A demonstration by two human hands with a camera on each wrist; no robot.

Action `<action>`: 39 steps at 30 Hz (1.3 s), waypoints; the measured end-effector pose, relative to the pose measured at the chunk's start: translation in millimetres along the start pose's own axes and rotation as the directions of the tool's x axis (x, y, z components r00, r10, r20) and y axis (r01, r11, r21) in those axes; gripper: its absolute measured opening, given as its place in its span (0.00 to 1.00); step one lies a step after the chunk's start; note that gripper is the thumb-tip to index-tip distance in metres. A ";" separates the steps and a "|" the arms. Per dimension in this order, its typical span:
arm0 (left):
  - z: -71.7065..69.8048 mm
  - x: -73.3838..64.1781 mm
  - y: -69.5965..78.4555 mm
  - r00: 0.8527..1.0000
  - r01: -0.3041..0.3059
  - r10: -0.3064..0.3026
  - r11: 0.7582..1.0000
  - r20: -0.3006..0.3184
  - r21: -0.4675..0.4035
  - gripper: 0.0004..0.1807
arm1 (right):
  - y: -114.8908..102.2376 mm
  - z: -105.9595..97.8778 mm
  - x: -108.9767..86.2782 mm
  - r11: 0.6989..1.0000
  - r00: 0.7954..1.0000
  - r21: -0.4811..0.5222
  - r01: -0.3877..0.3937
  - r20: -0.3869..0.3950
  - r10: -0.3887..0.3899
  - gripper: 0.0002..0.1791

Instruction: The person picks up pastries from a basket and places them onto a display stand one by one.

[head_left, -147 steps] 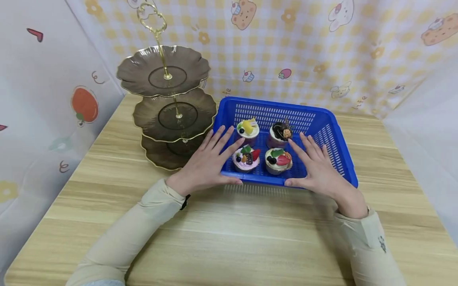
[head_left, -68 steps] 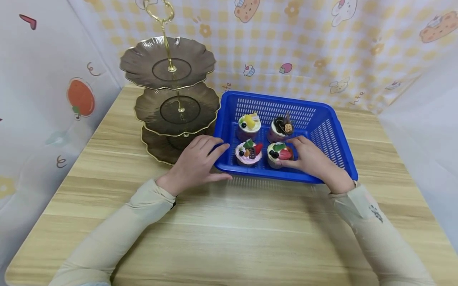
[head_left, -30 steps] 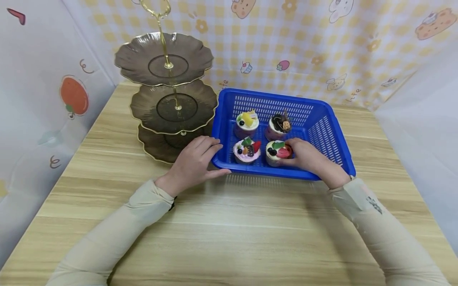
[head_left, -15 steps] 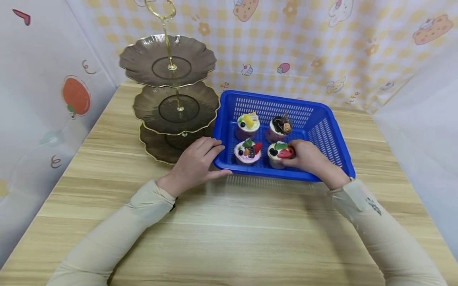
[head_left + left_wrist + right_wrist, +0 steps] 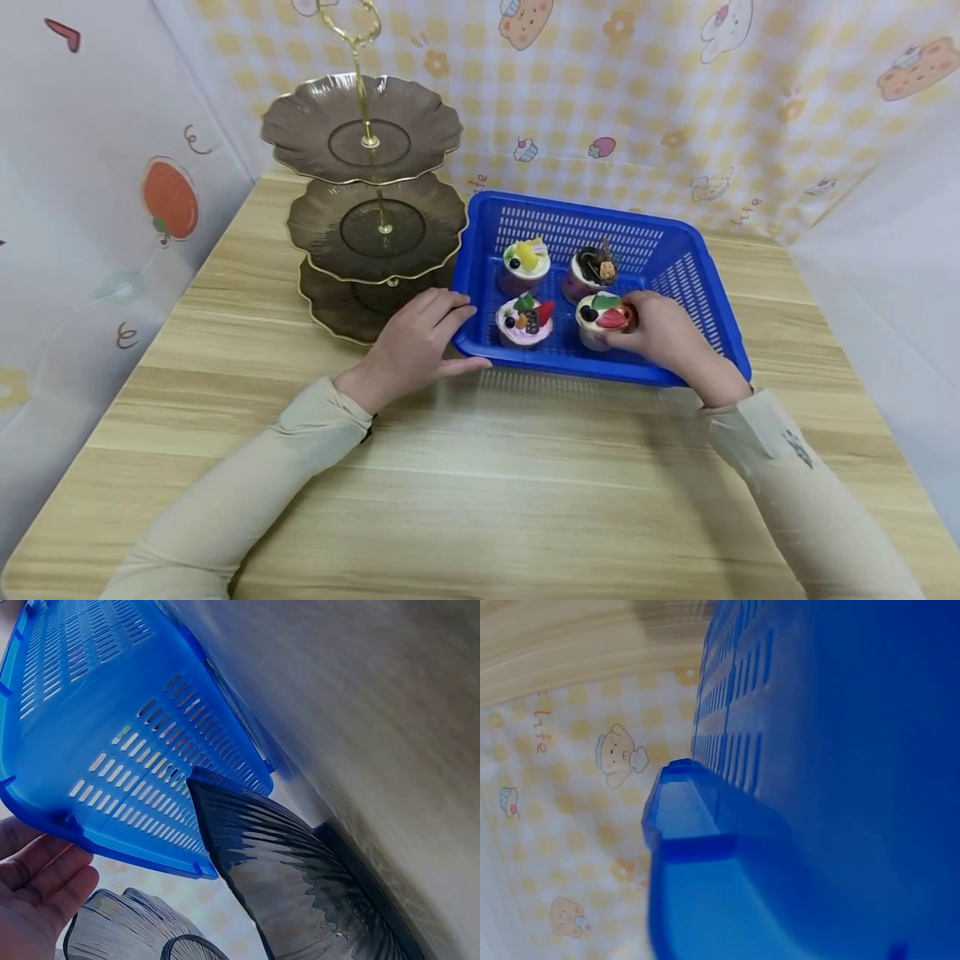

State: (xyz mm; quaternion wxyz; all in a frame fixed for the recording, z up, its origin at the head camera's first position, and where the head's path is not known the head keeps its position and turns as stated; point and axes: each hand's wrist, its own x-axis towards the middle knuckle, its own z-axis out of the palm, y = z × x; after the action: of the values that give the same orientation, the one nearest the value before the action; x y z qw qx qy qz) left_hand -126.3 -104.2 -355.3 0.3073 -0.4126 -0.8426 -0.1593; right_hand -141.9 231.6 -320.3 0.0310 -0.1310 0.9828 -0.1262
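Note:
In the head view my right hand (image 5: pixel 663 337) reaches over the front rim of the blue basket (image 5: pixel 495 356). Its thumb and fingers grip the front right cupcake (image 5: pixel 600 317), topped with a red strawberry slice, green leaf and dark berries. My left hand (image 5: pixel 412 342) rests at the basket's front left corner, fingers over the rim and thumb stretched along the front edge. Beside the gripped cupcake is a pink-cream cupcake (image 5: pixel 521 321). Behind stand a yellow-fruit cupcake (image 5: pixel 525 265) and a chocolate-topped cupcake (image 5: pixel 588 271). The right wrist view shows only the basket's outside (image 5: pixel 817 787), the hand hidden.
A three-tier stand (image 5: pixel 360 133) with brown, gold-edged wavy plates stands left of the basket, close to its wall and my left hand. In the left wrist view a plate (image 5: pixel 285 862) overlaps the basket. A patterned curtain (image 5: pixel 652 108) hangs behind the wooden table (image 5: pixel 480 492).
My right hand has come from hovering open over the basket to gripping the front right cupcake, which has shifted slightly right. My left hand has drawn back to the basket's corner.

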 end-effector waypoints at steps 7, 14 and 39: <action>-0.4 0.0 0.5 1.000 0.004 -0.004 1.000 -0.002 -0.005 0.38 | -0.1 -4.6 -6.0 1.000 0.999 -0.004 0.005 -0.032 -0.005 0.29; -0.6 -1.0 0.3 1.000 0.009 -0.009 1.000 -0.005 -0.008 0.38 | -7.7 -12.9 -10.9 1.000 0.998 -0.009 0.017 -0.058 -0.018 0.29; 1.7 -0.8 -0.6 1.000 -0.013 0.013 1.000 -0.022 0.013 0.37 | -43.7 -54.4 -14.8 0.996 0.993 -0.059 0.060 -0.095 -0.066 0.30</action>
State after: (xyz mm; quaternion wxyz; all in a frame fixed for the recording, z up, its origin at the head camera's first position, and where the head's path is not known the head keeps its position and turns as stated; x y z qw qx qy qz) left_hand -127.0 -104.2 -357.2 0.3203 -0.4142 -0.8375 -0.1563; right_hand -121.8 207.8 -256.1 -0.0244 -0.1566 0.9817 -0.1059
